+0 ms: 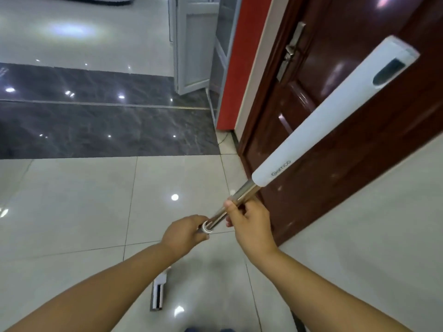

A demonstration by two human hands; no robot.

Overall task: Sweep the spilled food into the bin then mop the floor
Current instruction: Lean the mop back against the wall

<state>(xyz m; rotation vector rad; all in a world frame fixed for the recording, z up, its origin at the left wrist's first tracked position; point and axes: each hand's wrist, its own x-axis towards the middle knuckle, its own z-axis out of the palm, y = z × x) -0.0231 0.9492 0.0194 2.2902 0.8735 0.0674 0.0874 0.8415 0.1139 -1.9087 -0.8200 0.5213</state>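
I hold a mop by its pole, which slants up to the right. Its long white handle grip ends near the dark red door. My right hand grips the shiny metal pole just below the white grip. My left hand grips the pole lower down, at a white collar ring. The white mop head lies on the pale floor tiles below my left forearm, partly hidden by it. No spilled food or bin is in view.
A dark red wooden door with a metal latch stands close on the right. A red wall strip and grey-framed glass doors lie beyond. A dark marble band crosses the glossy pale tile floor.
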